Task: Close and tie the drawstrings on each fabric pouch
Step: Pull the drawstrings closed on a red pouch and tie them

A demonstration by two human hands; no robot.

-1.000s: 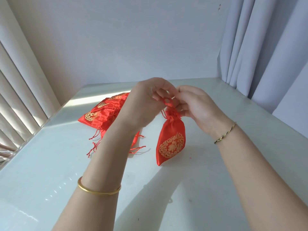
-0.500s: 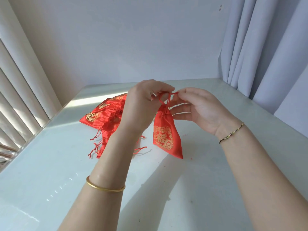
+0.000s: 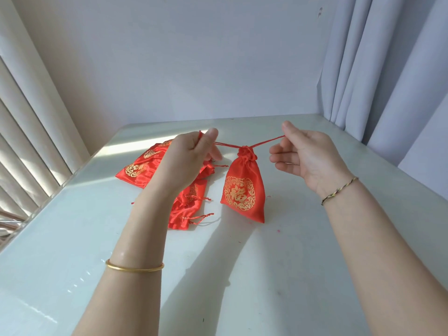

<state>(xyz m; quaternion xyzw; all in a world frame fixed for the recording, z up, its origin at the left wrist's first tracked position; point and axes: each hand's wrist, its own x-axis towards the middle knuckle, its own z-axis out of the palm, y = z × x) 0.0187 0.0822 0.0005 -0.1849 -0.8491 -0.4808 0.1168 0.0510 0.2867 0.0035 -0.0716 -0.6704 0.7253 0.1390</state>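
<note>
A red satin pouch (image 3: 243, 187) with a gold round emblem hangs above the table, its mouth gathered tight. Its red drawstring (image 3: 265, 142) stretches taut to both sides from the gathered neck. My left hand (image 3: 188, 158) pinches the left end of the string between thumb and fingers. On the other side, my right hand (image 3: 305, 156) pinches the right end with thumb and forefinger, the other fingers spread. The two hands are wide apart, level with the pouch's neck.
A heap of several more red pouches (image 3: 143, 169) with loose strings lies on the pale table (image 3: 72, 238) behind and below my left hand. White blinds stand at the left, grey curtains (image 3: 388, 69) at the right, a wall at the back.
My hands, close together at the pouch's neck before, have pulled apart sideways. The drawstring is now stretched taut and the pouch has turned its emblem side to me.
</note>
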